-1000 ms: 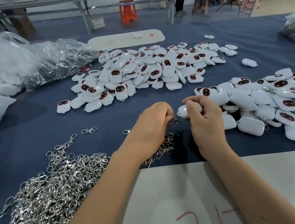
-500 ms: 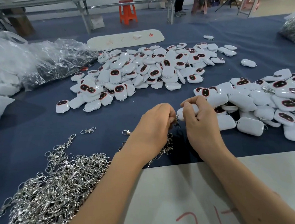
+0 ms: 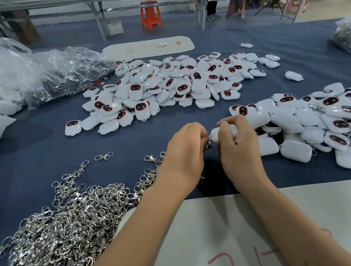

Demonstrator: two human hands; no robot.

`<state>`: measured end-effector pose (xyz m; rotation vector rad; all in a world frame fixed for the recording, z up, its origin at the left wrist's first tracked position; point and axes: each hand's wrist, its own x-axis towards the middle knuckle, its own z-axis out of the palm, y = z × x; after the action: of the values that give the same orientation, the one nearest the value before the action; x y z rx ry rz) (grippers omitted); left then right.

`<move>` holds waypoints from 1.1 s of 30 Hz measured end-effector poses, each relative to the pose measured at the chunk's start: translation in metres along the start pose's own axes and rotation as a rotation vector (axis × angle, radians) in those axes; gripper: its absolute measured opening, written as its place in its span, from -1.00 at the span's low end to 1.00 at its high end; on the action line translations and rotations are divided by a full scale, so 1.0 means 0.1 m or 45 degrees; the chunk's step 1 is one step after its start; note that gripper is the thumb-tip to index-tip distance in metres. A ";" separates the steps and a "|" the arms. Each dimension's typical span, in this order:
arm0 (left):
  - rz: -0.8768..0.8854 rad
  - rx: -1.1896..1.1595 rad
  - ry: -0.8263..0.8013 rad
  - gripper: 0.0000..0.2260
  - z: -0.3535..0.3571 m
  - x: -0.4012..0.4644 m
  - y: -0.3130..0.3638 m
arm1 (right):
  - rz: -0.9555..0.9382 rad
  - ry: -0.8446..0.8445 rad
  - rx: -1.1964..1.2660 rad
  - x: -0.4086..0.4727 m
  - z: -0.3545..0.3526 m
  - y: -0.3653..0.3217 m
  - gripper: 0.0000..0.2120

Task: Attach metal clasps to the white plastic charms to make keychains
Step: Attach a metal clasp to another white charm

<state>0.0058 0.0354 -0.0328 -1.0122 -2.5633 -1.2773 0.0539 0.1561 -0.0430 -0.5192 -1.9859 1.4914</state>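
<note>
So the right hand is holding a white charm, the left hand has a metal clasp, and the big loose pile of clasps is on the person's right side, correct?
Not quite. In the head view the loose pile of clasps lies on the person's left side. The rest holds: the right hand holds a white charm and the left hand has a metal clasp.

left hand (image 3: pixel 187 148) pinches a clasp (image 3: pixel 209 143) against the charm (image 3: pixel 218 134) gripped by right hand (image 3: pixel 240 148).
</note>
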 end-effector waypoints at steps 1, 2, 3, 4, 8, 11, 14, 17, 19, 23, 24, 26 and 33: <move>0.007 -0.126 0.036 -0.89 0.00 0.00 0.00 | 0.056 -0.003 0.117 0.00 0.00 -0.01 -0.86; 0.008 -0.250 0.066 -0.89 0.00 0.00 0.00 | 0.119 -0.004 0.250 0.01 -0.01 -0.01 -0.85; -0.001 -0.364 0.084 -0.88 0.00 0.00 0.01 | 0.177 -0.006 0.375 0.02 -0.01 -0.02 -0.83; -0.017 -0.457 0.092 -0.85 0.00 0.01 0.01 | 0.223 -0.014 0.480 0.03 -0.02 -0.04 -0.81; -0.082 -0.598 0.132 -0.74 0.00 0.02 0.01 | 0.319 -0.117 0.726 0.04 -0.01 -0.07 -0.81; -0.110 -0.655 0.170 -0.82 -0.03 0.05 -0.04 | 0.337 -0.188 0.789 0.04 0.00 -0.08 -0.79; -0.138 -0.648 0.169 -0.85 -0.04 0.05 -0.07 | 0.356 -0.256 0.805 0.03 0.00 -0.07 -0.81; -0.173 -0.622 0.176 -0.84 -0.03 0.05 -0.06 | 0.386 -0.263 0.836 0.05 -0.01 -0.05 -0.83; -0.174 -0.571 0.186 -0.84 -0.04 0.05 -0.05 | 0.344 -0.271 0.859 0.04 -0.02 -0.03 -0.83; -0.066 -0.172 0.185 -0.85 -0.13 0.07 -0.07 | 0.143 -0.309 0.752 0.00 -0.02 0.00 -0.79; -0.024 -0.014 0.182 -0.85 -0.15 0.07 -0.06 | 0.073 -0.299 0.645 -0.02 -0.02 0.00 -0.76; 0.048 0.244 0.163 -0.85 -0.18 0.08 -0.03 | -0.057 -0.254 0.417 -0.04 -0.02 0.00 -0.74; -0.110 -0.089 0.233 -0.88 -0.16 0.07 0.00 | -0.026 -0.214 0.558 -0.05 0.00 -0.01 -0.75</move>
<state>-0.0032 0.0270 -0.0197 -0.7636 -2.4635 -1.4188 0.0574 0.1532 -0.0433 -0.1918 -1.6975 1.9384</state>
